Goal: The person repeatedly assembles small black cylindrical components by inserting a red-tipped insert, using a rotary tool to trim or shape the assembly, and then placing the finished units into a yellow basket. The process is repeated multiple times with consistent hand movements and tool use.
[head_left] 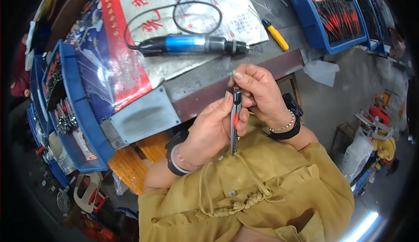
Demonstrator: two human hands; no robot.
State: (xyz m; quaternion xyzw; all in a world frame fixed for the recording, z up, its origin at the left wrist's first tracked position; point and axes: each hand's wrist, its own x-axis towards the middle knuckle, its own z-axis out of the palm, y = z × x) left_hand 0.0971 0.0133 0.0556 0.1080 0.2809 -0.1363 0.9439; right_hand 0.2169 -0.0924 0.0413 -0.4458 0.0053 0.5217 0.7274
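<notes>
My left hand [214, 124] is closed around a slim black, grey and red hand tool [235, 115], held upright in front of my chest with its narrow end pointing down. What kind of tool it is cannot be made out. At its black upper end my right hand [260, 91] is closed in a pinch, thumb against forefinger. Whatever lies between those fingertips is too small or hidden to name. Beyond the hands, a blue and black power screwdriver [187, 45] lies on the bench, its bit to the right and its cord looped behind it.
A yellow-handled screwdriver [277, 36] lies right of the power screwdriver. Printed calendar sheets [174, 67] cover part of the bench, with a metal plate [146, 116] at its front edge. Blue bins [332, 48] of red and black parts stand right; another blue bin [76, 93] holds metal parts left.
</notes>
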